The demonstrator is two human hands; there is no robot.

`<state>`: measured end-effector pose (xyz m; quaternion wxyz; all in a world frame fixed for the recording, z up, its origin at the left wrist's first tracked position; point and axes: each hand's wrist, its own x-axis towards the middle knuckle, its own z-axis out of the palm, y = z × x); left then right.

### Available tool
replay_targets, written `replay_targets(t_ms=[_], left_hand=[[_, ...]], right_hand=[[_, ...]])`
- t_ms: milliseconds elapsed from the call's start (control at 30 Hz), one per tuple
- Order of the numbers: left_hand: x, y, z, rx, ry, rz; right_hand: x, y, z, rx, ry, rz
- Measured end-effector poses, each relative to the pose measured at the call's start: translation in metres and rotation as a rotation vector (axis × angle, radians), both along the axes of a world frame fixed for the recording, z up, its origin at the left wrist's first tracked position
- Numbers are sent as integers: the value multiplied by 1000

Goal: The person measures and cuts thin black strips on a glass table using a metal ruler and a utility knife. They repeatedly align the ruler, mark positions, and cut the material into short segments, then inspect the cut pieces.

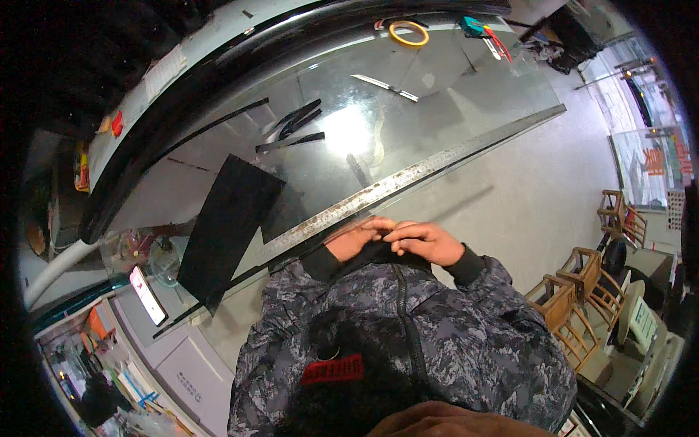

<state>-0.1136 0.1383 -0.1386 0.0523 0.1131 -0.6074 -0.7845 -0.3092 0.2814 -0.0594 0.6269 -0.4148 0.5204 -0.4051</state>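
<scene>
My left hand (354, 240) and my right hand (431, 243) meet in front of my jacket, at the near edge of the glass tabletop (437, 109). The fingers of both are curled, with the fingertips close together. Something dark shows just below them; whether they grip it I cannot make out. Right beyond the hands lies a long, rust-spotted metal straightedge (364, 195), running slantwise along the glass edge. To the left a black rectangular sheet (231, 226) rests on the glass. Farther off are several narrow black strips (291, 127) and a slim utility knife (386, 88).
A yellow tape roll (408, 33) and a teal-and-red tool (484, 35) sit at the far edge. A lit phone (148, 295) lies at the left. Below it is a cluttered drawer (109, 371). Wooden chairs (579, 273) stand on the floor at right.
</scene>
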Motion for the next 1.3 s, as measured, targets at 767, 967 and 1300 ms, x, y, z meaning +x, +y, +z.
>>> replay_targets(t_ms=[767, 967, 1300], left_hand=[[51, -28, 127, -1243, -291, 472], [53, -33, 124, -1230, -318, 521], [54, -57, 122, -1342, -367, 625]], right_hand=[[-100, -59, 26, -769, 1280, -92], [-101, -77, 24, -814, 1318, -142], [-100, -125, 19, -868, 1331, -137]])
